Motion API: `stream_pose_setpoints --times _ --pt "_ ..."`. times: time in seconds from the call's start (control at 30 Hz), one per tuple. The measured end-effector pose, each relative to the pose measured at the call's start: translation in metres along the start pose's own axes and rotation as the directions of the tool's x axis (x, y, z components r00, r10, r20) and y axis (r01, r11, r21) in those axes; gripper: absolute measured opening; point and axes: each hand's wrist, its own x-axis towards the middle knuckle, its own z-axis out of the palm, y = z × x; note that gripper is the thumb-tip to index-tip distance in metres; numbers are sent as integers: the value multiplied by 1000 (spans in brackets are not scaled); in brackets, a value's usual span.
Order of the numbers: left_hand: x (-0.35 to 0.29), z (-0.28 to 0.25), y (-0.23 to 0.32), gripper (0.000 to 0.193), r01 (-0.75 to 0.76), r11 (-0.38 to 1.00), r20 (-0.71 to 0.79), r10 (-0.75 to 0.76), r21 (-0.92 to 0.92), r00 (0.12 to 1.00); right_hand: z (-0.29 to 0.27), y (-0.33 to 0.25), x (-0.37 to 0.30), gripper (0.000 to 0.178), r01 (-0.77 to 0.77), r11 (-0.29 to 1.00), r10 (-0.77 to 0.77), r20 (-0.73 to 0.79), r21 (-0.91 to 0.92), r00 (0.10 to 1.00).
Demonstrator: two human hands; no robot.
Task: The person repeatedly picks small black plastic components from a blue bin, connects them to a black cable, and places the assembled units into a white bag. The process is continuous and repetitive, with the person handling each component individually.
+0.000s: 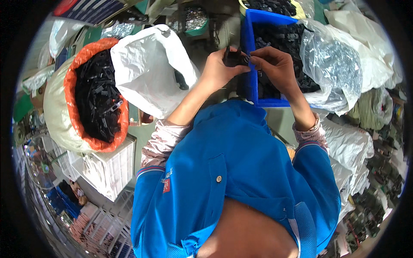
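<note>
My left hand [218, 71] is closed around a small black plastic part [232, 57]. Opposite it, my right hand [276, 65] pinches a small shiny piece [248, 59] against the right end of the black part; its exact kind is too small to make out. Both hands are raised at the left wall of a blue bin [251, 32]. Inside that bin lies a heap of black plastic parts [279, 41], partly hidden by my right hand.
Left of my hands stands an open white plastic bag [142, 64]. Beyond it, a sack with an orange rim [71, 90] is full of black parts, beside a white crate [109, 172]. Clear plastic sheeting [331, 64] covers the bin's right side. A green tub [198, 30] holds small metal pieces.
</note>
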Motion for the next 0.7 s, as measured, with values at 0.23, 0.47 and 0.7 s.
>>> stream_pose_setpoints --times 0.23,0.47,0.7 --pt "-14 -20 -1 26 -10 1000 -155 14 27 988 28 -22 28 16 546 687 -431 336 -479 838" --pt "-27 -42 -10 26 -121 951 -404 -4 -283 915 52 -15 60 29 106 985 -141 284 137 948" --pt "-32 -52 -7 25 -227 863 -460 -6 -451 888 81 19 51 27 -502 675 269 453 540 850"
